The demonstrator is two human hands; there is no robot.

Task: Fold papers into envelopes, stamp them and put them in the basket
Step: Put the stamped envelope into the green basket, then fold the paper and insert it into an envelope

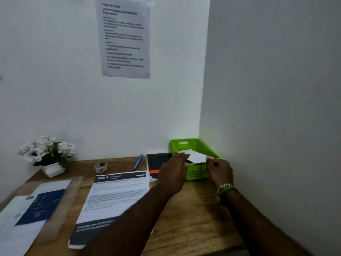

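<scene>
Your envelope (196, 156) sits tilted over the near end of the basket (195, 172), its near edge on or just above the front rim; whether it rests there or is carried you cannot tell. Your right hand (219, 170) has its fingers curled, and thumb and fingertips pinch the envelope's near right corner. Your left hand (173, 174) lies flatter, fingers nearly straight and together, their tips touching the envelope's left edge at the basket's left rim.

The envelope is plain white paper, a flat rectangle. The basket is bright green plastic, rectangular, its walls pierced with rows of small holes and a handle slot in the far end. It stands in the corner of a wood-grain table (193, 218), against the right wall. A beaded wristband (224, 189) in white, orange and green rings your right wrist.

Just left of the basket lies a black notebook (158, 161) with an orange-red strip, partly behind your left hand. Further left are a blue pen (138, 162), a small roll of tape (100, 167), and a printed sheet (114, 198) your left forearm crosses. White flowers (46, 148) stand in a white pot at the far left. A taped notice (125, 37) hangs on the wall, its text too blurred to read. More papers (27, 215) at the lower left are cut off by the edge.
</scene>
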